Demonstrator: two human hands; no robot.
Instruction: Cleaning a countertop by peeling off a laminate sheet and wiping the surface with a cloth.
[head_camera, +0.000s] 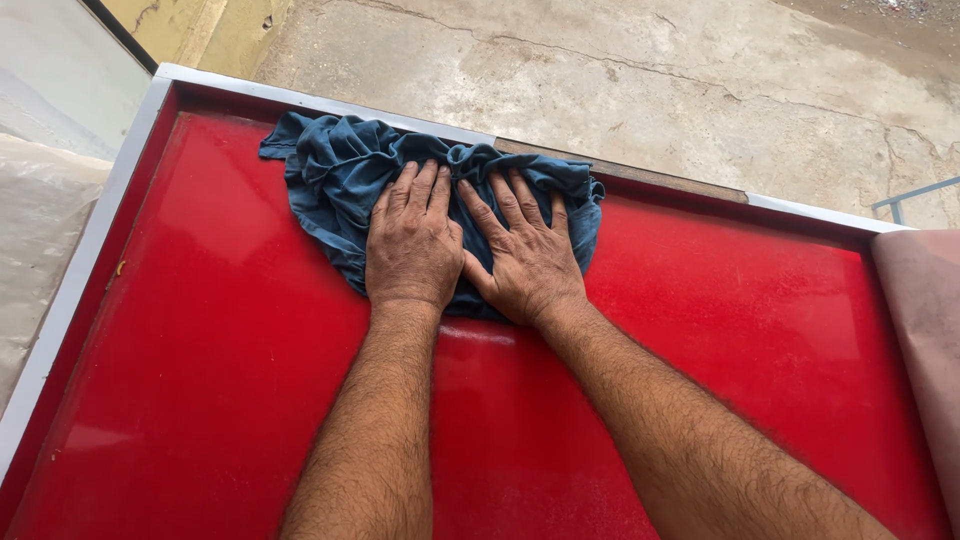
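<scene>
While flat on cloth (320, 170), both hands (412, 245) (527, 258)

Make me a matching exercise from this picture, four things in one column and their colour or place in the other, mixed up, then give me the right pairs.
Column one:
1. cloth
2. flat panel
3. left hand
4. concrete floor

Column two:
A. glossy red, with a pale metal rim
B. grey and cracked, beyond the far edge
C. crumpled dark blue, near the far edge
D. pressed flat on the cloth, beside the right hand

Pairs: 1-C, 2-A, 3-D, 4-B
</scene>
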